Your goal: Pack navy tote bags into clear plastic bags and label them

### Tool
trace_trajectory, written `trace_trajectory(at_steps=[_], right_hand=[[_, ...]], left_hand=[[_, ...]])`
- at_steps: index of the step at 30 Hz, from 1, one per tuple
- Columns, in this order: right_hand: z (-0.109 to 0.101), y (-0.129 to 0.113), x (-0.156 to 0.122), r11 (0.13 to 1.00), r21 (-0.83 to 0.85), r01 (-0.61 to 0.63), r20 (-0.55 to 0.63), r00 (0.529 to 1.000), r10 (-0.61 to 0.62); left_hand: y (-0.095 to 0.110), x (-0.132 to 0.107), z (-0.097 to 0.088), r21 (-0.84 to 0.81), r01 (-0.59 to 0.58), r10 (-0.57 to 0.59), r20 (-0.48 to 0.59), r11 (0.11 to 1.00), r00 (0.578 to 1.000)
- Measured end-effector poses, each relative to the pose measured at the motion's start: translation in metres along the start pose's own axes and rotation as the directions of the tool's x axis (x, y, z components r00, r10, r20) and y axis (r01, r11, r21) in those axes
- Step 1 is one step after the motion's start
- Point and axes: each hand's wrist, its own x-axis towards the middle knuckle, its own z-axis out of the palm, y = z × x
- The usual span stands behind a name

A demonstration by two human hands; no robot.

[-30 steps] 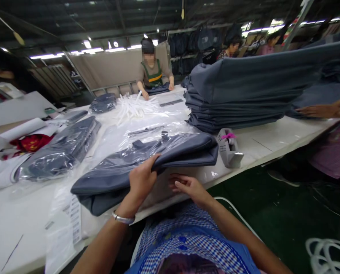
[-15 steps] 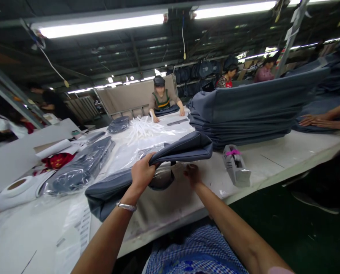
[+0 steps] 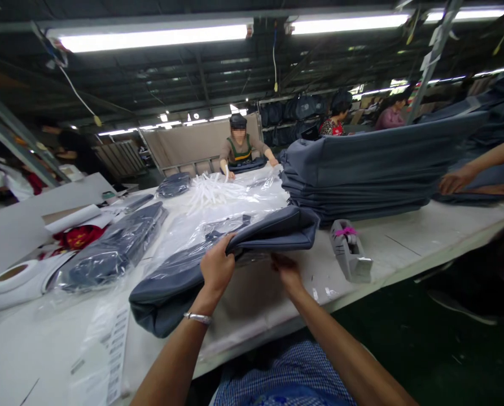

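My left hand (image 3: 218, 268) is closed around the near edge of a folded blue-grey fabric item (image 3: 277, 225) with seamed edges. Its left end (image 3: 158, 307) hangs low toward the table's front, while the right part is raised off the tabletop. Clear plastic film (image 3: 222, 225) lies over and behind the middle of the item. My right hand (image 3: 288, 274) is at the underside of the raised part, fingers curled; the fingertips are shaded, and what they hold cannot be made out.
A grey tape dispenser (image 3: 351, 251) stands to the right, before a tall stack of blue-grey fabric (image 3: 374, 163). Plastic-wrapped fabric bundles (image 3: 116, 248) and a white roll (image 3: 14, 273) lie left. White strips (image 3: 209, 189) are heaped ahead. A co-worker (image 3: 240, 149) sits opposite; another's hand (image 3: 457, 179) is far right.
The raised part of the fabric item has sunk a little, covering the gap beneath it. My right hand is now tucked at its underside. The far-right co-worker's hands have moved apart.
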Motion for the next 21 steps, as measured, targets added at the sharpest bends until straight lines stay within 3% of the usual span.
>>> trace_trajectory(at_steps=[4,6,10,14,17,19,21], right_hand=[[-0.010,0.004,-0.060,1.000,-0.016,0.021,0.065,0.998,-0.020],[-0.016,0.011,-0.078,0.993,0.070,-0.097,0.068,0.993,0.092],[-0.032,0.021,-0.089,0.882,0.304,-0.360,0.039,0.930,0.366],[-0.059,0.012,-0.081,0.867,0.361,-0.343,-0.076,0.916,0.394],[-0.091,0.000,-0.065,0.954,0.199,-0.226,-0.238,0.933,0.271],[-0.113,-0.009,-0.048,0.990,-0.113,-0.090,-0.346,0.937,0.046],[-0.132,-0.019,-0.027,0.874,-0.485,0.017,-0.340,0.917,-0.207]], left_hand=[[-0.014,-0.019,0.026,-0.057,0.002,-0.004,-0.042,0.998,0.999],[-0.025,-0.034,0.041,-0.116,-0.066,0.060,-0.055,0.991,0.997],[-0.046,-0.067,0.066,-0.217,-0.271,0.267,-0.050,0.938,0.962],[-0.058,-0.084,0.076,-0.222,-0.291,0.292,-0.029,0.931,0.956],[-0.061,-0.083,0.075,-0.232,-0.266,0.267,-0.024,0.936,0.963],[-0.061,-0.081,0.073,-0.239,-0.276,0.277,-0.032,0.931,0.960],[-0.061,-0.083,0.074,-0.236,-0.299,0.298,-0.041,0.924,0.954]])
